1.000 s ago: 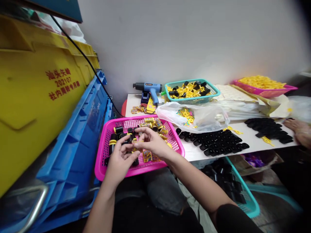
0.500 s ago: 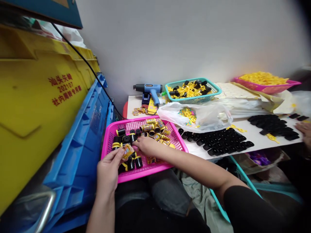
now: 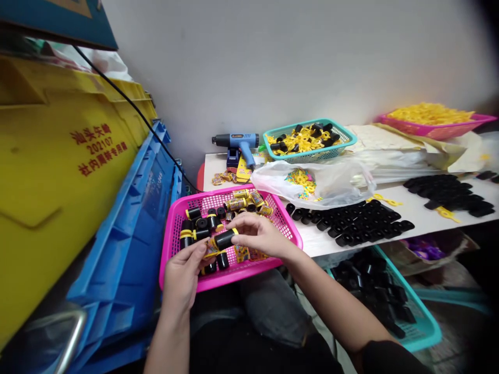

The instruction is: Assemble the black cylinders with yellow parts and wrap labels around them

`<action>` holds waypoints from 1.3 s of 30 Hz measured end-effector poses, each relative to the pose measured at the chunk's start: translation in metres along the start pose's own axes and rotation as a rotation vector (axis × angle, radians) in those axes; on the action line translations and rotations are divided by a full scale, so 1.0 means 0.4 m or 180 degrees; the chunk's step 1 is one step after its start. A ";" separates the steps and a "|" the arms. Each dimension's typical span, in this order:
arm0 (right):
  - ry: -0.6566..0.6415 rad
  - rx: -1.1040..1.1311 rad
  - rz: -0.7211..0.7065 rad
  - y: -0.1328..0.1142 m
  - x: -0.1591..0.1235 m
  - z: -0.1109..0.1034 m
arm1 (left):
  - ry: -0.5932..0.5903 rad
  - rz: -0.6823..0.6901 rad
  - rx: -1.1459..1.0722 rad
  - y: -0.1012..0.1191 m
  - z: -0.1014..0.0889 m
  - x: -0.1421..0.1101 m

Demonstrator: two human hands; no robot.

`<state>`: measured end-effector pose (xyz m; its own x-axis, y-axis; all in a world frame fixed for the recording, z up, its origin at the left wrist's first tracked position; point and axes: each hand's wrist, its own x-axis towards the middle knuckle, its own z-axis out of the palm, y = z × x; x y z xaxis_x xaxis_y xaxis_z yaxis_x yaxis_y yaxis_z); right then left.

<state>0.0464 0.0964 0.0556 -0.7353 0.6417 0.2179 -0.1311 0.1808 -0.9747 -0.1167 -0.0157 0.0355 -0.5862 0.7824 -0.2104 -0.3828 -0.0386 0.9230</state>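
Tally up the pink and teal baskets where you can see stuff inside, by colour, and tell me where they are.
Pink: 2 (the near basket at the front and the far basket at back right)
Teal: 2 (the upper basket on the table and the lower basket below it)
Total: 4

The held cylinder is black, the near basket pink.

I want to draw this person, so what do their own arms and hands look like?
The left hand and right hand are bare, each with ordinary fingers and no gloves, rings or watch that I can see. A black sleeve ends near the right elbow. The left sleeve is out of view.
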 end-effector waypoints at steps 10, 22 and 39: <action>0.0222 -0.0675 -0.0236 0.003 -0.034 0.005 | -0.0372 0.0045 0.0467 -0.009 0.014 -0.012; -0.0175 0.2276 0.0952 0.075 -0.047 0.090 | -0.0611 -0.0155 0.0169 -0.023 0.032 -0.037; -0.0420 -0.3072 0.0125 0.018 0.065 -0.015 | -0.0172 0.0351 0.1074 -0.003 0.017 0.020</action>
<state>0.0302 0.1190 0.0545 -0.8039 0.5822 0.1217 0.4529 0.7318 -0.5093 -0.1164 -0.0051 0.0350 -0.5688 0.8170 -0.0945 -0.0567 0.0757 0.9955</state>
